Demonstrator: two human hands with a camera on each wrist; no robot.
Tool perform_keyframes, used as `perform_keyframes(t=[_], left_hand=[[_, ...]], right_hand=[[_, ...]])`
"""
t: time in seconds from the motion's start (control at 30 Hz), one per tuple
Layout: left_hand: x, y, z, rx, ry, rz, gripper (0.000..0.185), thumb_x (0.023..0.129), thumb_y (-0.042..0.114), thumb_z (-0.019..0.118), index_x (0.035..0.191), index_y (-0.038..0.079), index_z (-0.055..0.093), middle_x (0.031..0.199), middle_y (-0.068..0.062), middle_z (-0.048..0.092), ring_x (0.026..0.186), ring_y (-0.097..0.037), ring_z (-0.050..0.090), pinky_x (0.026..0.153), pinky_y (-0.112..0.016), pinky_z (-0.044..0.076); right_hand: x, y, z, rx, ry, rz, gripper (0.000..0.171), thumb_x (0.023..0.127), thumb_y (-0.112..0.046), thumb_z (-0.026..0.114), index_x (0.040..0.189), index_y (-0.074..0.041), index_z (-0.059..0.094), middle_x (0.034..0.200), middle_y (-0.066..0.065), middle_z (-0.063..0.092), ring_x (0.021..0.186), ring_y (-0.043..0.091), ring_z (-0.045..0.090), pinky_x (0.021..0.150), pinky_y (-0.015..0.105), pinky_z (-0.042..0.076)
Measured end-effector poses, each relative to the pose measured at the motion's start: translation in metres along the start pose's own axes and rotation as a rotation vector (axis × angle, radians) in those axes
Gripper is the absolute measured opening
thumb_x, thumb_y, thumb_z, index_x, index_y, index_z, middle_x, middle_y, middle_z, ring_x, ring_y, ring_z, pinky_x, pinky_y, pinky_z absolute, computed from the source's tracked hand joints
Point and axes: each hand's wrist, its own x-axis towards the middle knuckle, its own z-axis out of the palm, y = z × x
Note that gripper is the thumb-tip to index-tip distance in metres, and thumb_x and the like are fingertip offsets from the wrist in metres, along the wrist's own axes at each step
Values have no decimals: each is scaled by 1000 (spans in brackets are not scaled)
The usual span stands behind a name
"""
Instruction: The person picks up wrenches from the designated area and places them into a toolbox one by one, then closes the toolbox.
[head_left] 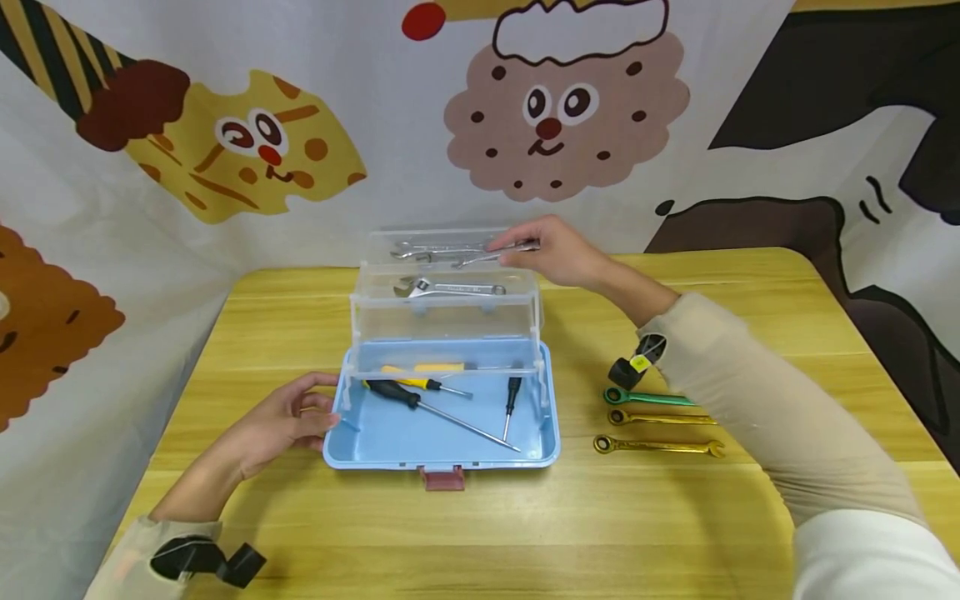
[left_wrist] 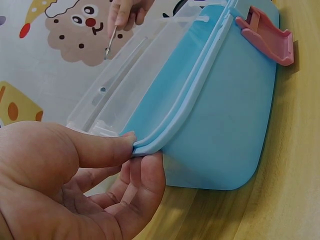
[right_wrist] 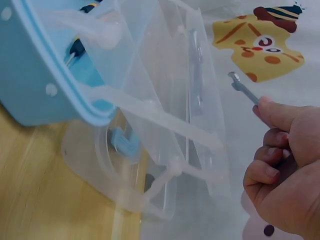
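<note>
My left hand (head_left: pixel 281 425) pinches the left rim of a blue toolbox (left_wrist: pixel 220 120), thumb on top and fingers beneath. The toolbox stands open with its clear trays raised. Above the upper tray (head_left: pixel 375 250), my right hand (head_left: pixel 558 250) holds a small silver wrench (right_wrist: pixel 245 90) between thumb and fingers, its head pointing left. Other silver wrenches (head_left: pixel 442 248) lie in that upper tray. The lower tray holds an adjustable wrench (head_left: pixel 457 289). Inside the blue bottom are a long black screwdriver (head_left: pixel 450 419), a yellow-and-black one (head_left: pixel 431 384) and a small black one (head_left: pixel 513 396).
On the wooden table (head_left: pixel 600 533), right of the toolbox, lie a green ratchet wrench (head_left: pixel 652 398) and two gold ones (head_left: pixel 652 446), beneath my right forearm. A red latch (head_left: pixel 444 478) hangs at the toolbox front. A printed cloth (head_left: pixel 405 108) hangs behind the table.
</note>
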Motion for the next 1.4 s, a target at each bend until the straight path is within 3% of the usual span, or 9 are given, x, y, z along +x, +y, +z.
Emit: perform_keyframes(t=[0.1, 0.2, 0.3, 0.53, 0.67, 0.93, 1.13, 1.27, 1.4], left_hand=[[0, 0, 0, 0, -1, -1, 57, 100, 1, 61, 148, -9, 31, 104, -13, 58, 87, -23, 66, 72, -34, 60], [0, 0, 0, -2, -1, 0, 57, 100, 1, 61, 148, -9, 31, 104, -12, 58, 86, -22, 66, 72, -34, 60], [0, -1, 0, -5, -5, 3, 58, 100, 1, 61, 148, -10, 31, 103, -10, 58, 86, -22, 66, 72, -34, 60], [0, -1, -1, -12, -10, 1, 59, 100, 2, 62, 149, -9, 30, 104, -12, 58, 87, -23, 66, 73, -34, 60], [0, -1, -1, -11, -10, 2, 58, 101, 2, 61, 149, -9, 30, 104, -12, 58, 88, -23, 66, 73, -34, 60], [-1, -1, -1, -10, -8, 7, 57, 100, 1, 61, 148, -9, 31, 103, -10, 58, 86, -22, 66, 72, -34, 60], [-1, -1, -2, -18, -21, 15, 59, 100, 2, 61, 148, -10, 29, 105, -12, 59, 87, -22, 67, 72, -34, 60], [-1, -2, -3, -20, -31, 22, 59, 101, 3, 61, 148, -11, 29, 105, -12, 59, 87, -22, 67, 73, -34, 60], [-1, -2, -2, -20, -33, 23, 59, 101, 3, 61, 148, -10, 29, 105, -12, 59, 86, -22, 67, 72, -33, 60]], right_hand=[[5, -3, 5, -25, -19, -6, 24, 99, -6, 66, 122, -2, 73, 126, 12, 69, 97, 22, 60, 83, 32, 48], [9, -5, 10, -41, -29, -6, 24, 99, -6, 66, 121, -2, 73, 120, 12, 71, 76, 23, 49, 72, 31, 42], [11, -7, 12, -44, -38, -8, 24, 99, -6, 66, 121, -1, 73, 119, 13, 71, 71, 23, 44, 69, 30, 40], [13, -8, 16, -63, -62, -18, 25, 98, -5, 67, 122, 1, 71, 125, 14, 69, 92, 25, 58, 78, 30, 46], [12, -7, 16, -48, -44, -14, 29, 97, -6, 69, 125, 2, 68, 121, 14, 68, 94, 26, 59, 79, 31, 48], [2, 3, 9, 165, -23, 76, 34, 102, 2, 56, 135, 8, 50, 127, 24, 65, 115, 33, 64, 87, 30, 49], [-3, 9, 5, 246, -22, 55, 30, 106, 3, 46, 134, 14, 43, 123, 30, 64, 122, 39, 61, 99, 33, 49], [-5, 11, 6, 210, -8, 56, 24, 105, 3, 48, 127, 14, 47, 119, 29, 65, 119, 37, 63, 100, 31, 51], [-7, 11, 7, 55, 55, 59, 20, 102, -1, 59, 120, 8, 60, 113, 20, 67, 103, 31, 63, 88, 27, 49]])
